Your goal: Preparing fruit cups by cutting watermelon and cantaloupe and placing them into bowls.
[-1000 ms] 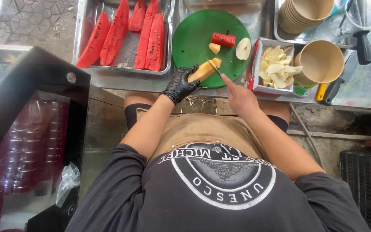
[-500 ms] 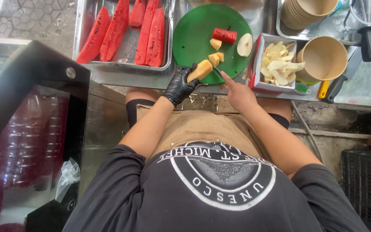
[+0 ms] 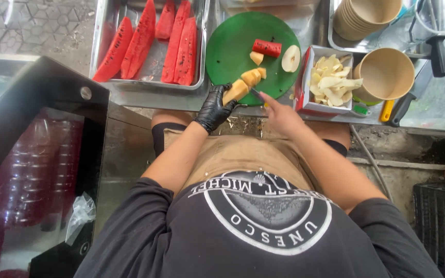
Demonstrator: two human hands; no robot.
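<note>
My left hand (image 3: 213,108), in a black glove, grips a yellow-orange melon slice (image 3: 235,91) at the near edge of a round green cutting board (image 3: 230,44). My bare right hand (image 3: 281,116) holds a small knife (image 3: 257,93), its blade against the slice's cut end. Cut melon chunks (image 3: 253,76) lie just beyond the slice. Farther back on the board are a short piece of watermelon (image 3: 267,48) and a pale fruit half (image 3: 290,58).
A steel tray (image 3: 101,36) of long watermelon slices (image 3: 178,46) is left of the board. To the right are a box of pale fruit slices (image 3: 330,82), a paper bowl (image 3: 384,73), stacked bowls (image 3: 366,18) and a black-handled knife (image 3: 405,100). A dark display case (image 3: 37,154) stands at left.
More chunks have been cut off the melon slice, which is now shorter. Both hands stay at the near edge of the board.
</note>
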